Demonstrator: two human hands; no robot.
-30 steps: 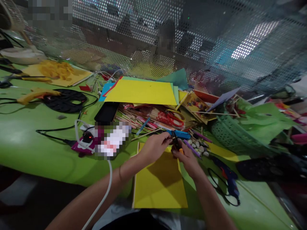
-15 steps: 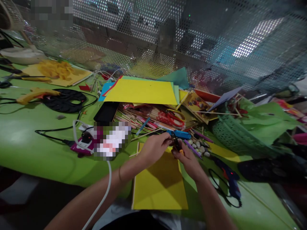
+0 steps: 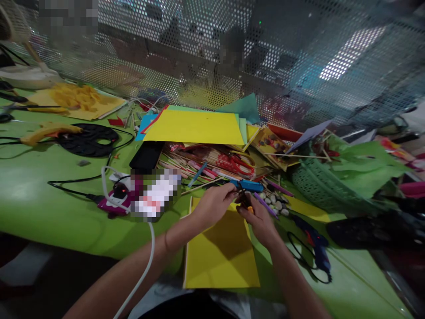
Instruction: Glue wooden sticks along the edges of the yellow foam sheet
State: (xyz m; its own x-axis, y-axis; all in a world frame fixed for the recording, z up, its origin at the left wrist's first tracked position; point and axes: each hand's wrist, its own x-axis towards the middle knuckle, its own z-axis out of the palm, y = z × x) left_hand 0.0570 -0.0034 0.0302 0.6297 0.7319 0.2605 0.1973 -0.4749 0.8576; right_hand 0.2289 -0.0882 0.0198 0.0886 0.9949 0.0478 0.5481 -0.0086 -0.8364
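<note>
Above the far edge of a yellow board (image 3: 221,261), my two hands meet close together. My right hand (image 3: 260,221) is closed round a dark tool with an orange end (image 3: 245,200); its exact kind is not clear. My left hand (image 3: 215,203) is pinched at the far end of that tool, and what its fingertips hold is too small and dark to tell. Pale thin sticks run along the board's left edge. Just beyond my hands lie a blue plastic object (image 3: 249,185), a purple stick (image 3: 266,206) and several pebbles (image 3: 274,203).
A dark blue glue gun (image 3: 320,250) lies on the right, near a green basket (image 3: 318,186). Behind are coloured sheets (image 3: 195,126), red-handled scissors (image 3: 242,165) and loose sticks. On the left are a phone (image 3: 157,195), a purple power strip (image 3: 114,206) and a yellow glue gun (image 3: 49,132). A white cable (image 3: 151,252) crosses my left forearm.
Both hands stay together over the board's far edge, with only slight finger movement around the dark tool. The whole view has shifted a little.
</note>
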